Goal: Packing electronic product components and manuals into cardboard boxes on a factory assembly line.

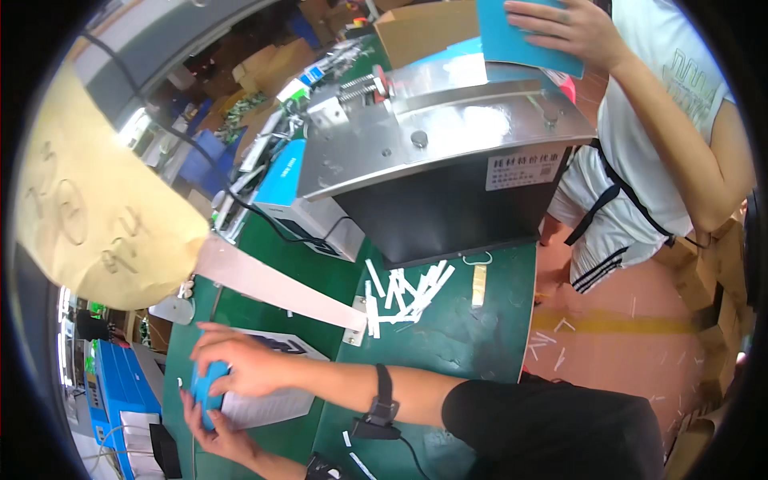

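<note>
On the green table at the lower left lies a white and blue carton [276, 404], printed on its white face and blue along its far-left side. My right hand [248, 364] comes in from the right and bends its fingers over the carton's blue side. Below it, my left hand [218, 436] grips the same blue side from the near end, thumb and fingers around its edge. My palms hide part of the blue side. A dark strap with a small device sits on my right forearm.
A metal-topped machine [448, 192] stands across the table, with white paper strips [404, 296] before it. Another blue-white box [312, 212] stands beside it. A pale bracket [276, 284] carries a yellow paper [104, 200]. At right, another person's hand [564, 32] holds a blue panel.
</note>
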Available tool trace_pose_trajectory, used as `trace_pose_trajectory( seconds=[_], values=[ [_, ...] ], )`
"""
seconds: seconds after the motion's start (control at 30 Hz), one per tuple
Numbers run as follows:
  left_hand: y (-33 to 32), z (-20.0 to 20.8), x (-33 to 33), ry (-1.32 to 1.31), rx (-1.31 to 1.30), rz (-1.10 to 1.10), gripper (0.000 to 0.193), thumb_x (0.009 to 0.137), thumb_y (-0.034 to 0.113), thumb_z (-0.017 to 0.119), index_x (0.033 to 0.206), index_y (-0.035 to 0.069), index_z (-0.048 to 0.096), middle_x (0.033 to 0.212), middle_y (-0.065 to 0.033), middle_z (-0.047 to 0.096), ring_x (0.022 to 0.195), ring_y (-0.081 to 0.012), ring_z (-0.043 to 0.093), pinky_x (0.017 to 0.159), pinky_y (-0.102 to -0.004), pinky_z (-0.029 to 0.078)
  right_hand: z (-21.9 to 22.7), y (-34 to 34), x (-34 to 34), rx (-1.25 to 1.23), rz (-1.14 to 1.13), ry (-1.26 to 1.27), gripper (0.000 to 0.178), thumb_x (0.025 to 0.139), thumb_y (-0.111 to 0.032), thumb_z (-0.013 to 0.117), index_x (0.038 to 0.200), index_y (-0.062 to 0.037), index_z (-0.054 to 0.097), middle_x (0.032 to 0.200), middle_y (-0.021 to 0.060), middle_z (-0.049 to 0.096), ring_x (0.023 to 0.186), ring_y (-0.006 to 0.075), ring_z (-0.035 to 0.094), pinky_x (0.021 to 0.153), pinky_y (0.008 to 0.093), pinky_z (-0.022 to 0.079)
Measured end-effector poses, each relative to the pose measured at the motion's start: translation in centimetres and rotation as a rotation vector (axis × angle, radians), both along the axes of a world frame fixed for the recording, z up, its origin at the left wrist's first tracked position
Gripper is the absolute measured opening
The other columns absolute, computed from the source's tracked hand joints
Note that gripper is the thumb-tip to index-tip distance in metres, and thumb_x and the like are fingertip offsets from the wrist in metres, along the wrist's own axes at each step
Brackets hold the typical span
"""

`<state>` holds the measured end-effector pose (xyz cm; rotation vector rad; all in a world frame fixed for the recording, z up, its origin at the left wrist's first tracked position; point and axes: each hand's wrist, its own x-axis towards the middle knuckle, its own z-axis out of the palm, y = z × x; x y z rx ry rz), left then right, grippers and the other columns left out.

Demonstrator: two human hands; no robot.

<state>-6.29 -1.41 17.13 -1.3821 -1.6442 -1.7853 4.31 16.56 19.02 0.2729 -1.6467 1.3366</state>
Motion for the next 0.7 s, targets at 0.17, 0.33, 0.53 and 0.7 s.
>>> trace_pose_trajectory(
  seconds=[0.17,0.33,0.53,0.7],
  values=[
    [2.6,-0.8,2.9,0.613,-0.093,0.496,0.024,0.088,0.006,0.068,0.111,-0.001,0.072,0.117,-0.0168,0.068,0.119,-0.0406,0.058,0.103,-0.0507,0.045,-4.3,2.5,0.4,-0.068,0.005,0.138,0.026,0.068,-0.002,0.084,0.091,-0.0079,0.074,0.127,0.0075,0.067,0.14,0.0375,0.043,0.114,0.0505,0.036],
    [4.4,-2.2,4.5,0.613,0.002,0.574,0.027,0.092,0.023,0.071,0.107,0.002,0.073,0.111,-0.0128,0.069,0.111,-0.0354,0.061,0.103,-0.0559,0.048,-4.2,2.9,2.0,-0.014,-0.086,0.169,0.008,0.079,-0.006,0.077,0.086,-0.0036,0.074,0.115,0.0121,0.072,0.131,0.037,0.052,0.11,0.0503,0.039],
    [4.3,-3.2,3.9,0.571,0.113,0.509,0.025,0.086,0.026,0.078,0.1,0.006,0.074,0.107,-0.0071,0.068,0.1,-0.0283,0.059,0.103,-0.0557,0.048,-3.3,2.0,2.1,0.072,-0.187,0.263,0.039,0.095,-0.04,0.066,0.085,-0.0036,0.076,0.1,0.0112,0.074,0.115,0.035,0.059,0.102,0.0481,0.044],
    [5.0,-3.8,5.0,0.506,0.113,0.486,0.022,0.084,0.023,0.077,0.098,0.007,0.071,0.103,-0.007,0.067,0.1,-0.0277,0.058,0.105,-0.0562,0.045,-4.4,2.6,2.8,0.175,-0.31,0.308,0.032,0.092,-0.032,0.069,0.086,-0.0015,0.075,0.096,0.0117,0.073,0.109,0.0346,0.06,0.099,0.0502,0.048]
  ],
)
